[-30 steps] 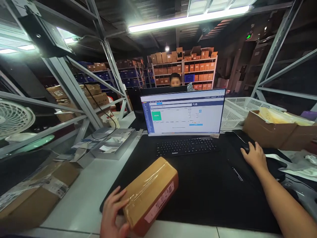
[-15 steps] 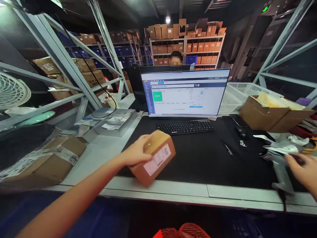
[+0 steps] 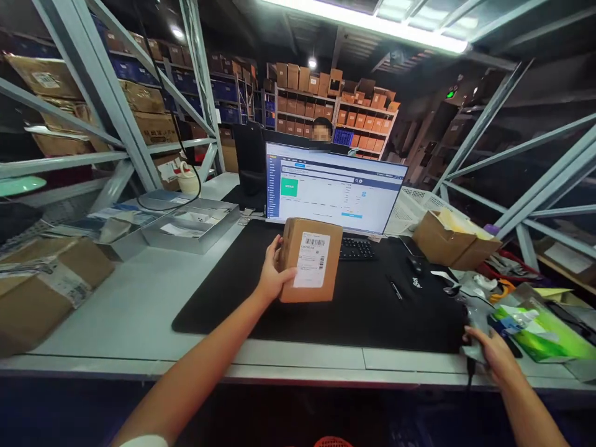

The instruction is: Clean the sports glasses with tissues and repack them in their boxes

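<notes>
A brown cardboard box (image 3: 289, 292) with a white shipping label (image 3: 313, 259) facing me is held upright above the black desk mat (image 3: 358, 316). My left hand (image 3: 274, 273) grips its left side, thumb on the front near the label. At the right end of the mat, my right hand (image 3: 493, 354) is wrapped round the handle of a grey barcode scanner (image 3: 477, 316), whose cable hangs over the table edge. Behind the box stands a lit monitor (image 3: 326, 186), and the box hides part of the black keyboard (image 3: 357, 249).
A pen (image 3: 395, 288) and a mouse (image 3: 414, 266) lie on the mat. Grey trays of papers (image 3: 190, 226) and a taped carton (image 3: 51, 279) stand left. An open carton (image 3: 447, 242) and a green packet (image 3: 535, 335) are right. A person (image 3: 322, 133) is behind the monitor.
My left hand has raised the box and turned it so its label faces me upright. My right hand, beside the scanner before, has closed round its handle. The view has shifted right.
</notes>
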The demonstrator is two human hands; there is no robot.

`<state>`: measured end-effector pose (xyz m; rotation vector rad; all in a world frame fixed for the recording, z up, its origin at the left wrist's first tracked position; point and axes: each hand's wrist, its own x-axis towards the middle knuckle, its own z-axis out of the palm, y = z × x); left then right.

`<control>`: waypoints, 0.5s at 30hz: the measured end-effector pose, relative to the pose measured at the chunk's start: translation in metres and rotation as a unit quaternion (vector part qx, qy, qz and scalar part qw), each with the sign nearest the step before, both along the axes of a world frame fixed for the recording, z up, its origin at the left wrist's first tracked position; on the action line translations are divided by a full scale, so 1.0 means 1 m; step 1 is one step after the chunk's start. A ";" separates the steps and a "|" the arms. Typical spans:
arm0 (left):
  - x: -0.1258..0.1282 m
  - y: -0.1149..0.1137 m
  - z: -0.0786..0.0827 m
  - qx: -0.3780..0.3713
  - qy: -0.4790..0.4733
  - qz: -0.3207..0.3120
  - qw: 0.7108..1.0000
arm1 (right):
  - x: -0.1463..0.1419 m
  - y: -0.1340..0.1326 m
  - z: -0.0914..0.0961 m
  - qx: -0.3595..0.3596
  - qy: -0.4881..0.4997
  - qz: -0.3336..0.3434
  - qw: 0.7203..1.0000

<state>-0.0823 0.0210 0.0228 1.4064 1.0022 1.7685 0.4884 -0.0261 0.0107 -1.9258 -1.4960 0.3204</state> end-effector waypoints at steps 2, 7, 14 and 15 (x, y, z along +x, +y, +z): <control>0.000 -0.005 -0.012 0.010 0.005 0.010 1.000 | -0.026 -0.022 0.016 0.029 0.184 0.033 0.982; 0.001 -0.023 -0.028 0.051 0.077 0.067 0.993 | -0.127 -0.067 0.044 0.041 0.447 0.118 0.886; 0.014 -0.041 -0.021 0.056 0.190 0.105 0.975 | -0.240 -0.097 0.038 -0.132 0.416 0.246 0.865; 0.015 -0.042 -0.020 0.063 0.196 0.105 0.973 | -0.247 -0.097 0.038 -0.148 0.402 0.263 0.864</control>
